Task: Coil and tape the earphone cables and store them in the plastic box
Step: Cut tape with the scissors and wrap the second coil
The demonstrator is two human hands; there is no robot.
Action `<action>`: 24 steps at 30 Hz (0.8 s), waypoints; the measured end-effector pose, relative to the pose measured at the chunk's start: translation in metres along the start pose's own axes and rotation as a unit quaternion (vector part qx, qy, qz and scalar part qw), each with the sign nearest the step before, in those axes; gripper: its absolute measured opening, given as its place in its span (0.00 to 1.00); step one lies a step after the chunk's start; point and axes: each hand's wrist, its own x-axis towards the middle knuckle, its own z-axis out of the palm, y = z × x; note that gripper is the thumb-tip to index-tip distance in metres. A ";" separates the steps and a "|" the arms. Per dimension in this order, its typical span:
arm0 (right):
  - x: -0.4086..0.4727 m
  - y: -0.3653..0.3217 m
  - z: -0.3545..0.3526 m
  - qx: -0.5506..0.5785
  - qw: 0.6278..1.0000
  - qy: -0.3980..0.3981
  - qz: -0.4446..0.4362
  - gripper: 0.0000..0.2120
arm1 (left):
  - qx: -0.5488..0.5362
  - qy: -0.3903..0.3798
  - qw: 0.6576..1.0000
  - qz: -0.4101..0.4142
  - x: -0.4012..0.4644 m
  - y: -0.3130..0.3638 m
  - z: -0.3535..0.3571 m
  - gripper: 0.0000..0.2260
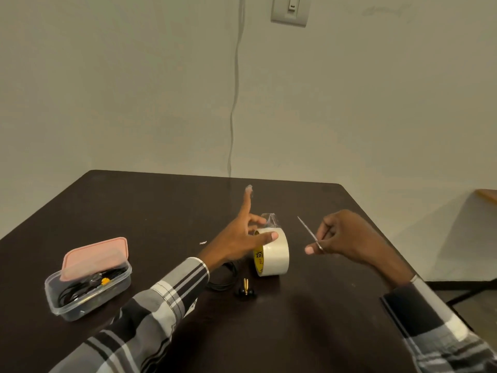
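Observation:
My left hand (242, 238) hovers over the table with its fingers spread. A small piece of clear tape (249, 188) sticks to the raised index fingertip, and the thumb lies across the top of the tape roll (274, 258). The roll stands on its edge with a loose clear end (272, 218) sticking up behind it. My right hand (344, 235) grips small scissors (309, 232), blades pointing up and left. A coiled black earphone cable (228, 278) lies under my left wrist, with its earbuds and gold plug (245, 289) beside it. The plastic box (88, 294) holds black cables.
The box's pink lid (94, 258) leans askew on the box at the table's left. A tiny scrap of tape (203, 242) lies on the dark table (322, 319). A cable hangs down the wall behind. The table's right edge is close to my right arm.

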 end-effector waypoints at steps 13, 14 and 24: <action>0.000 -0.009 0.070 0.226 0.974 -0.008 0.004 0.17 | -0.210 0.001 0.975 -0.070 0.008 -0.015 -0.013 0.47; -0.001 -0.011 0.071 0.221 0.975 -0.001 0.006 0.17 | -0.209 0.006 0.975 -0.070 0.010 -0.015 -0.014 0.46; -0.006 -0.013 0.059 0.147 0.987 0.047 0.051 0.12 | -0.378 0.053 0.912 -0.151 0.029 -0.015 0.019 0.43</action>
